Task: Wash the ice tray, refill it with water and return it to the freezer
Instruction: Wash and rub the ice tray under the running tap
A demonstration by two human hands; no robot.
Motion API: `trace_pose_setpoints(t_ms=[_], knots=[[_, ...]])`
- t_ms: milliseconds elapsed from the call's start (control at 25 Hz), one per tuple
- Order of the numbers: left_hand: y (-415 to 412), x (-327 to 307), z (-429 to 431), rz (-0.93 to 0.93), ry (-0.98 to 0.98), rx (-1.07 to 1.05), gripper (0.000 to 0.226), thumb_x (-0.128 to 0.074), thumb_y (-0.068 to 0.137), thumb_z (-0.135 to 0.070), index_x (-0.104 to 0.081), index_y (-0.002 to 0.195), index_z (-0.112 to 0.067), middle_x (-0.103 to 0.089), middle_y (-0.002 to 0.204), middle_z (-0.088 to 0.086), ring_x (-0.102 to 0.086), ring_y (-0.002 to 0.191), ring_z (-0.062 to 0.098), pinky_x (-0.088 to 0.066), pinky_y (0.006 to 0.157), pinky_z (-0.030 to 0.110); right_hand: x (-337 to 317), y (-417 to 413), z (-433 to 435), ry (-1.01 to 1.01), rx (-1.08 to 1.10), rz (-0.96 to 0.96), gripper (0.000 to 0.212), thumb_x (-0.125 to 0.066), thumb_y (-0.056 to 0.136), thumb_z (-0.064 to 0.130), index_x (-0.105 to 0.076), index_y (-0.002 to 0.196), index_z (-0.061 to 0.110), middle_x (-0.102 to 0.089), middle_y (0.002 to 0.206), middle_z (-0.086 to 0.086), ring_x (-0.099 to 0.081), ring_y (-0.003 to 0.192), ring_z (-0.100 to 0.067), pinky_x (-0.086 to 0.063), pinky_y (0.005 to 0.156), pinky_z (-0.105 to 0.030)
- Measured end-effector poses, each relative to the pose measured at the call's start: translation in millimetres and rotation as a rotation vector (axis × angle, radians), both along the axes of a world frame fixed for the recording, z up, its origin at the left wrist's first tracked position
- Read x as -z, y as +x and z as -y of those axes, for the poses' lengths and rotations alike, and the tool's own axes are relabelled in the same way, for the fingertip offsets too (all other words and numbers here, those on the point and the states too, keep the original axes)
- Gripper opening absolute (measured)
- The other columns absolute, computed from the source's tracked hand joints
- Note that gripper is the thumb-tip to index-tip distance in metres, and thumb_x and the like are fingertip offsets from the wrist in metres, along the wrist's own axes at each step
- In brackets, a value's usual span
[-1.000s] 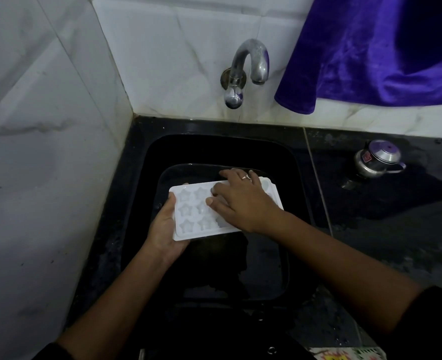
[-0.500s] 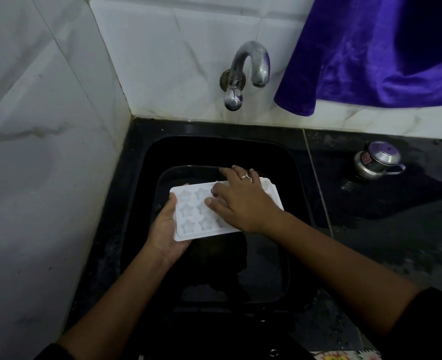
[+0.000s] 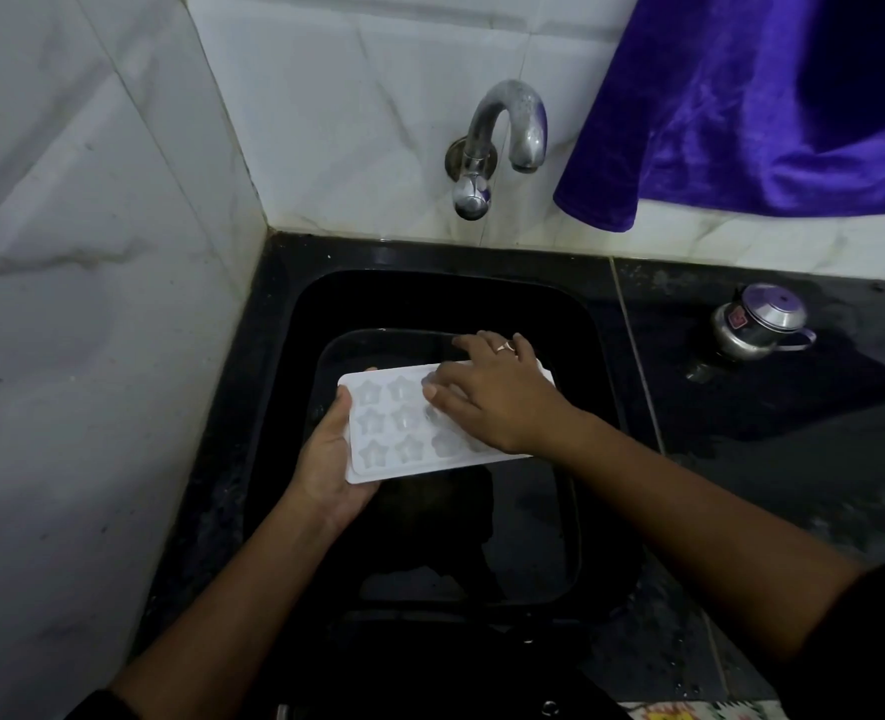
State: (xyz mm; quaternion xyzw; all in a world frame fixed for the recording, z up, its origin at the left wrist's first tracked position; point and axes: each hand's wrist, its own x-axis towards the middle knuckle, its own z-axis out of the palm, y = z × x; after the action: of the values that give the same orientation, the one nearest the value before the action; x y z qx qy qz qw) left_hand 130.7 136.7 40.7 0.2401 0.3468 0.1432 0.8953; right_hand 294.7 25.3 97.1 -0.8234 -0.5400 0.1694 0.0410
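A white ice tray (image 3: pixel 388 433) with star-shaped cups is held level over the black sink (image 3: pixel 430 298). My left hand (image 3: pixel 328 459) grips its left end, thumb on top and fingers underneath. My right hand (image 3: pixel 492 397) lies across the tray's right half, its fingers bent and pressing into the cups; a ring shows on one finger. The right part of the tray is hidden under that hand. The metal tap (image 3: pixel 503 137) sticks out of the wall above the sink, with no water running from it.
White marble tiles close off the left and back. A purple cloth (image 3: pixel 752 106) hangs at the upper right. A small steel lidded pot (image 3: pixel 757 322) stands on the wet black counter (image 3: pixel 773 433) right of the sink. Water sits in the sink's bottom.
My right hand's fingers have shifted slightly over the tray's cups. The tray and my left hand stay in place.
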Motion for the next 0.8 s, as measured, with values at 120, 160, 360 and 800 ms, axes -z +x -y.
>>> trace_pose_setpoints(t_ms=[120, 160, 360, 800], knots=[[1, -2, 5, -0.009, -0.031, -0.014, 0.061, -0.032, 0.108, -0.052, -0.063, 0.130, -0.004, -0.072, 0.124, 0.021, -0.075, 0.107, 0.033, -0.059, 0.094, 0.054, 3, -7, -4, 0.007, -0.033, 0.030, 0.049, -0.035, 0.106, 0.058, -0.064, 0.133, 0.028, -0.034, 0.163, -0.010, -0.020, 0.154, -0.032, -0.003, 0.125, -0.060], [0, 0, 3, -0.016, -0.035, -0.018, 0.062, -0.033, 0.108, -0.053, -0.061, 0.134, -0.004, -0.071, 0.128, 0.022, -0.073, 0.110, 0.034, -0.058, 0.095, 0.054, 3, -6, -3, -0.001, -0.027, -0.024, 0.049, -0.035, 0.106, 0.058, -0.063, 0.134, 0.030, -0.034, 0.163, -0.010, -0.020, 0.154, -0.031, -0.002, 0.125, -0.058], [-1, -2, 9, -0.003, -0.043, -0.005, 0.056, -0.032, 0.110, -0.048, -0.062, 0.131, -0.006, -0.074, 0.120, 0.020, -0.077, 0.100, 0.032, -0.065, 0.076, 0.045, 5, -2, -7, -0.027, -0.070, 0.156, 0.052, -0.029, 0.106, 0.060, -0.066, 0.127, 0.030, -0.046, 0.151, -0.011, -0.036, 0.144, -0.033, -0.009, 0.123, -0.064], [1, 2, 6, 0.014, -0.063, -0.050, 0.064, -0.035, 0.106, -0.053, -0.053, 0.144, -0.004, -0.065, 0.137, 0.023, -0.066, 0.123, 0.039, -0.058, 0.095, 0.055, 10, 0, 3, 0.013, -0.118, 0.060, 0.058, -0.027, 0.103, 0.062, -0.059, 0.138, 0.030, -0.030, 0.166, -0.012, -0.018, 0.156, -0.034, -0.006, 0.125, -0.063]])
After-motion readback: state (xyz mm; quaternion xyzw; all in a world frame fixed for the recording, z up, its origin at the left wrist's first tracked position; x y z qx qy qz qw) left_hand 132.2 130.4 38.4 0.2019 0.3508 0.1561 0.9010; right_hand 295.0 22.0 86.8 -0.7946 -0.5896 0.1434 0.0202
